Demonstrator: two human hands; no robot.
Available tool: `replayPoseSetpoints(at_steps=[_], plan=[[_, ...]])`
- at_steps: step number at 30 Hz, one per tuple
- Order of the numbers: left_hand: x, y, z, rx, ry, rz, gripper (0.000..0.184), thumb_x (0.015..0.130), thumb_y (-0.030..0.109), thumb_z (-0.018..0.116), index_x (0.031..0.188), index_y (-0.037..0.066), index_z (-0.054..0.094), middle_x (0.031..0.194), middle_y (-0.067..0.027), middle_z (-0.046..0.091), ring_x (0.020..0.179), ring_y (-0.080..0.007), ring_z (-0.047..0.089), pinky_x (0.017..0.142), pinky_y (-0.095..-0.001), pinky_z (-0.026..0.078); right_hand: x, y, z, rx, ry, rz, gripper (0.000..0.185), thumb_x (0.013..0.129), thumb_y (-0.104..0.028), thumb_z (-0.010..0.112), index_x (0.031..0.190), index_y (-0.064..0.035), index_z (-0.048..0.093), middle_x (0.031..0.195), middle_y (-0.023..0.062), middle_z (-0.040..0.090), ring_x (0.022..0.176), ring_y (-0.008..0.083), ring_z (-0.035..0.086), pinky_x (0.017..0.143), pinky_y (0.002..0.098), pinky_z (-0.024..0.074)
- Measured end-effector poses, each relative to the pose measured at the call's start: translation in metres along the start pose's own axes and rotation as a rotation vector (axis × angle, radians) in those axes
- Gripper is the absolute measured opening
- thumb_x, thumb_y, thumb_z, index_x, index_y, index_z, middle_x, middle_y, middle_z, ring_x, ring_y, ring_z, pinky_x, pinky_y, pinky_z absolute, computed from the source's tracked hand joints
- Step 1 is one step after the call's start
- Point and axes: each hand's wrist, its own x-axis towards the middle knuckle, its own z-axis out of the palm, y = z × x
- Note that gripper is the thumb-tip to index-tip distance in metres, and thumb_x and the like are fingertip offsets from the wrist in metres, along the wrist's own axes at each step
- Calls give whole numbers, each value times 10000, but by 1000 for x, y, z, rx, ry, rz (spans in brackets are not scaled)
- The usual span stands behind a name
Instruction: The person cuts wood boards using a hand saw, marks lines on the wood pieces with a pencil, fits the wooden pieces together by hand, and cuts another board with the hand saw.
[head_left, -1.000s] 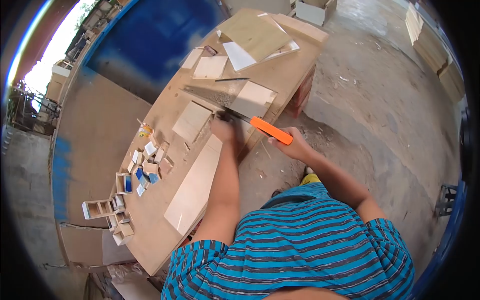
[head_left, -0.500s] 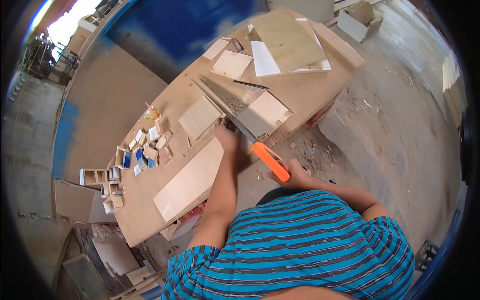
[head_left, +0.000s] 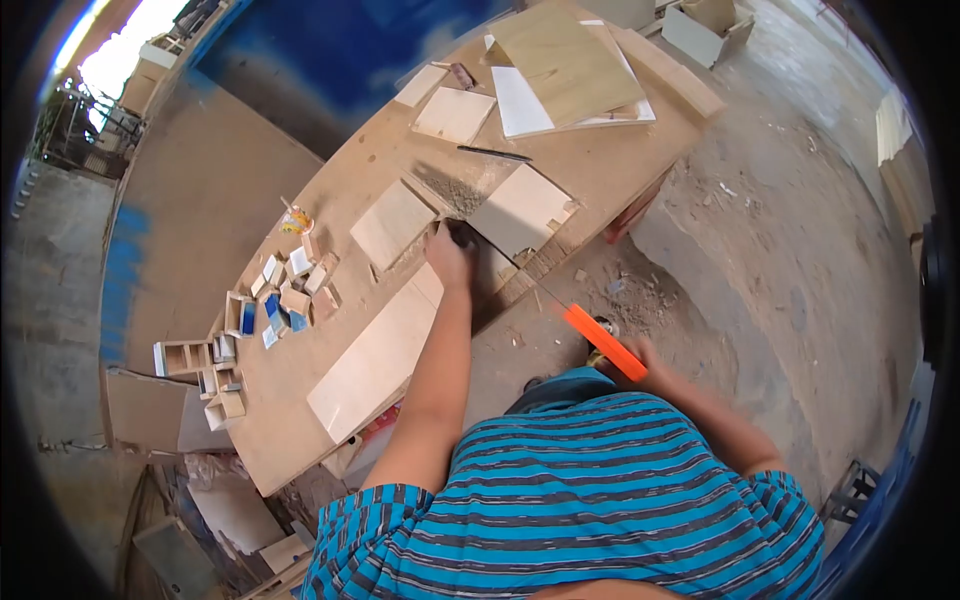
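Note:
My right hand (head_left: pixel 640 365) grips the orange handle of a handsaw (head_left: pixel 605 342), off the table's front edge. The saw's thin blade runs up and left from the handle towards my left hand (head_left: pixel 452 258) and looks nearly edge-on. Curled fingers of my left hand press at a dark spot near the blade's far end; what they hold is hidden. Close by on the left lies a pale square board (head_left: pixel 393 224), and on the right another board (head_left: pixel 525 208) with a chipped edge. A long pale panel (head_left: pixel 375 350) extends beneath my left forearm.
Sawdust (head_left: pixel 450 190) and a black pen-like stick (head_left: pixel 494 153) lie beyond my hands on the wooden table (head_left: pixel 350 190). Stacked sheets (head_left: pixel 570 70) occupy the far right. Several small wood blocks (head_left: pixel 295 300) cluster at left. Wood scraps (head_left: pixel 640 290) litter the floor.
My right hand has drawn the saw back towards the lower right, so less blade shows over the table. My left hand stays at about the same place on the work.

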Motion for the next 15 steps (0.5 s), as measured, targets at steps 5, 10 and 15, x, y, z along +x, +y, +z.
replayPoseSetpoints(at_steps=[5, 10, 15], plan=[[5, 10, -5, -51, -18, -5, 92, 678, 60, 598, 758, 55, 642, 857, -141, 606, 855, -369, 557, 788, -457, 447, 22, -13, 7, 114, 61, -8, 225, 804, -228, 703, 844, -17, 637, 650, 149, 590, 551, 233, 552, 558, 356, 442], [1, 5, 2, -226, -11, -69, 81, 693, 69, 587, 749, 53, 643, 868, -144, 606, 862, -362, 562, 782, -445, 454, 76, -43, 38, 21, 120, -204, 242, 819, -240, 676, 796, -8, 613, 614, 162, 557, 538, 212, 517, 541, 363, 424], [5, 1, 2, 38, 1, 5, 149, 692, 73, 579, 825, 42, 639, 907, -169, 602, 915, -379, 552, 790, -441, 455, -25, -20, 15, -80, 72, 141, 215, 815, -232, 670, 826, -19, 637, 658, 173, 587, 565, 310, 548, 565, 388, 451]])
